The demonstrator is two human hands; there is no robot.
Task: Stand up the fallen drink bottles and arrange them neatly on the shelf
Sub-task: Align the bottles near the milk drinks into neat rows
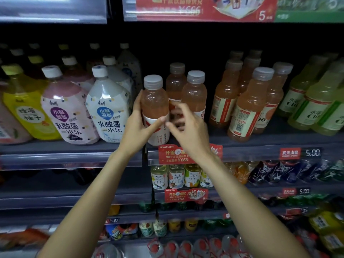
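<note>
A pink grapefruit drink bottle [155, 101] with a grey cap stands upright at the front edge of the shelf [260, 146]. My left hand [138, 125] grips it from the left, thumb across its white label. My right hand [183, 123] hovers just right of it, fingers loosely curled and blurred, holding nothing. Two more pink bottles [194, 94] stand upright behind. To the right, another group of pink bottles [245, 103] stands leaning slightly.
White and pink pouch-shaped bottles [109, 108] crowd the shelf to the left, touching my left hand's side. Green-labelled bottles [316, 108] fill the far right. A red price tag [175, 155] hangs on the shelf rail. Lower shelves hold tea bottles [176, 176].
</note>
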